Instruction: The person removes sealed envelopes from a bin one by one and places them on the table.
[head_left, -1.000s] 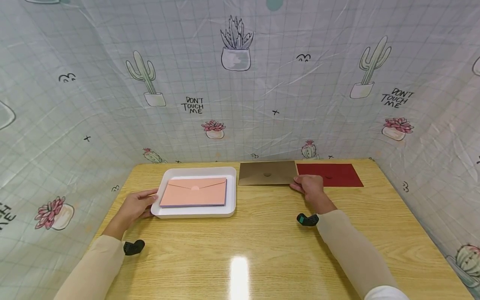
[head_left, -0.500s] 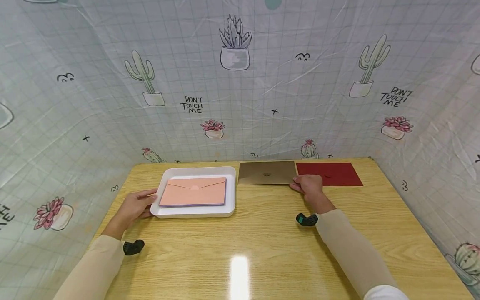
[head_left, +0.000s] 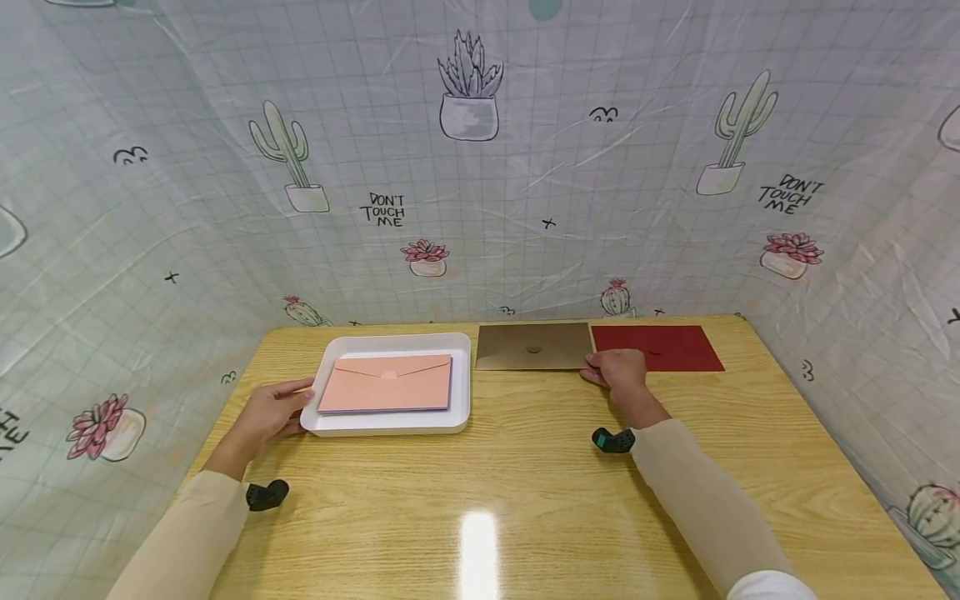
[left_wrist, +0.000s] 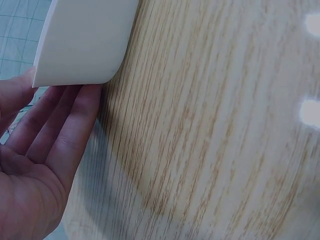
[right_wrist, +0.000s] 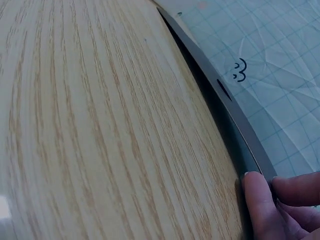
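Observation:
On the left of the head view, my left hand point(head_left: 272, 417) holds the left side of a white tray point(head_left: 467, 387). The left wrist view shows the thumb at the rim and the other fingers point(left_wrist: 70, 130) against the outer wall. A peach envelope point(head_left: 390, 383) lies in the tray, with a purple edge showing beneath it. My right hand point(head_left: 621, 375) pinches a brown envelope point(head_left: 525, 348) near its front right corner. In the right wrist view, thumb and finger grip the envelope's edge point(right_wrist: 210, 75), with a dark gap between it and the tabletop.
To the right of the brown envelope lies a dark red envelope point(head_left: 690, 348), partly covered by my right hand. The wooden table point(head_left: 480, 475) meets a patterned curtain point(head_left: 525, 192) at its back edge. The tray stands close to the brown envelope's left side.

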